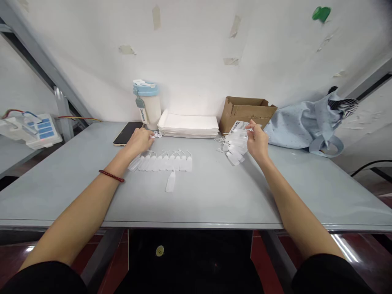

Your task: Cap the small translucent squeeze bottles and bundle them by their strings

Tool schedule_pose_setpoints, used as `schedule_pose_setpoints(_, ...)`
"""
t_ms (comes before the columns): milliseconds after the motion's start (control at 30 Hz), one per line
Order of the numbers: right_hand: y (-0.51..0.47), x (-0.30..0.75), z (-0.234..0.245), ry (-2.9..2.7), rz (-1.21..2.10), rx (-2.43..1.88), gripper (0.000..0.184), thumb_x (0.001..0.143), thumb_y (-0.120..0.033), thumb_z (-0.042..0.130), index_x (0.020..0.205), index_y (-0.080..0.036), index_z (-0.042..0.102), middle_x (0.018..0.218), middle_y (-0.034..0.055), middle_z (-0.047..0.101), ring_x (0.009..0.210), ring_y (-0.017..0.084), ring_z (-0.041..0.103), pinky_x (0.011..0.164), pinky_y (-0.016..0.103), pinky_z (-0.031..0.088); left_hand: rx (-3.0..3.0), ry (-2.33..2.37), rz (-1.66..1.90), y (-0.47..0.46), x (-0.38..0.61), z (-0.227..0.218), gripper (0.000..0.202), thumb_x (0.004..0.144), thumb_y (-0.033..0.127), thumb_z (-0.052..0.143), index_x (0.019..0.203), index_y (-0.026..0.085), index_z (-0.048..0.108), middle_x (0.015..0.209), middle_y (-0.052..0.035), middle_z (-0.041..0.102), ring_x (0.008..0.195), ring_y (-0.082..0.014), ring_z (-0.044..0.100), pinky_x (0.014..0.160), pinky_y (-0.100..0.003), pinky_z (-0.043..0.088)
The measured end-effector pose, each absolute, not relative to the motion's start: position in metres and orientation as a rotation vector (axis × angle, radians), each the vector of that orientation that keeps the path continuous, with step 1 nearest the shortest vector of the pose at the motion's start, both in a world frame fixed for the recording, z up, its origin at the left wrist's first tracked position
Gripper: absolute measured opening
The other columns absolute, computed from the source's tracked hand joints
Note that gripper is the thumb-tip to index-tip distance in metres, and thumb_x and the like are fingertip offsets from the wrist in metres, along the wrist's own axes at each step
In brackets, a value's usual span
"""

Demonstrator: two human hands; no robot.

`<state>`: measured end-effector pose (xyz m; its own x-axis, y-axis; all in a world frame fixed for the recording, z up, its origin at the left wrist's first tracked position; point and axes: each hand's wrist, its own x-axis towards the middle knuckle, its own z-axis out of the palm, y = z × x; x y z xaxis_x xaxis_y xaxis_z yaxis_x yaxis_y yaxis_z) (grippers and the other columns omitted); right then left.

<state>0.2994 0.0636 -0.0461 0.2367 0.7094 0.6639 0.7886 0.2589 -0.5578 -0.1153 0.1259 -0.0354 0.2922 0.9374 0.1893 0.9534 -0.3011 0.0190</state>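
My left hand [140, 141] reaches to the back left of the table, fingers bent down beside small white rings [157, 134]. Its fingertips are partly hidden, and I cannot make out what is between them. My right hand [257, 141] is closed in a pinch at the right side of a loose pile of translucent white plastic tags [234, 153] with thin loops, seemingly on one tag's edge. Between my arms, several similar tags lie side by side in a row [167, 163], loops pointing away from me. A single tag [170, 181] lies in front of that row.
Behind my left hand are a dark phone [128, 133] and a cream tumbler with a blue lid [150, 106]. A stack of white paper or envelopes [190, 125] lies against the wall. An open cardboard box [228, 112] and a light blue cloth bag [294, 124] stand at right.
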Motion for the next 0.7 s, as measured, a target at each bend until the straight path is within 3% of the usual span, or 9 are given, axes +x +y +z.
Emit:
schedule_pose_setpoints(133,0.054,0.279,-0.039,-1.571,-0.278,-1.343,0.015,0.09,-0.022,0.042,0.097,-0.021,0.056,0.127,0.0127,0.06,0.126,0.025,0.051,0.099,0.047,0.044,-2.409,-1.833,-0.224,0.128,-0.115,-0.039,0.04,0.082,0.023,0.047,0.109,0.008,0.071,0.099,-0.0165,0.072,0.101,-0.0317,0.064,0.087,-0.035,0.047)
schedule_pose_setpoints(233,0.04,0.248,-0.036,-1.693,-0.32,-1.202,0.014,0.093,-0.025,0.043,0.094,-0.021,0.056,0.12,0.0148,0.061,0.116,0.025,0.056,0.093,0.045,0.047,-2.375,-1.834,-0.219,0.131,-0.118,-0.042,0.041,0.081,0.022,0.047,0.113,0.007,0.069,0.099,-0.0168,0.072,0.101,-0.0318,0.064,0.087,-0.035,0.047)
schedule_pose_setpoints(367,0.014,0.196,-0.04,-1.928,-0.139,-1.039,0.013,0.094,-0.025,0.045,0.094,-0.019,0.056,0.097,0.0115,0.063,0.094,0.023,0.061,0.083,0.04,0.05,-2.337,-1.874,-0.198,0.133,-0.122,-0.044,0.043,0.079,0.02,0.048,0.115,0.007,0.068,0.101,-0.0173,0.072,0.103,-0.0326,0.064,0.088,-0.035,0.047)
schedule_pose_setpoints(467,-0.007,0.163,-0.043,-2.122,0.105,-0.984,0.014,0.094,-0.029,0.048,0.098,-0.018,0.056,0.094,0.01,0.063,0.087,0.021,0.061,0.077,0.037,0.051,-2.348,-1.88,-0.194,0.133,-0.123,-0.043,0.04,0.079,0.018,0.048,0.111,0.007,0.07,0.1,-0.0177,0.072,0.103,-0.032,0.064,0.088,-0.034,0.047)
schedule_pose_setpoints(700,-0.039,0.123,-0.044,-2.442,0.495,-1.052,0.063,0.085,-0.054,0.057,0.127,-0.009,0.046,0.113,0.0176,0.056,0.102,0.026,0.054,0.089,0.043,0.049,-2.338,-2.084,-0.264,0.13,-0.119,-0.038,0.039,0.072,0.01,0.054,0.106,0.006,0.072,0.104,-0.021,0.071,0.105,-0.0347,0.063,0.089,-0.036,0.047)
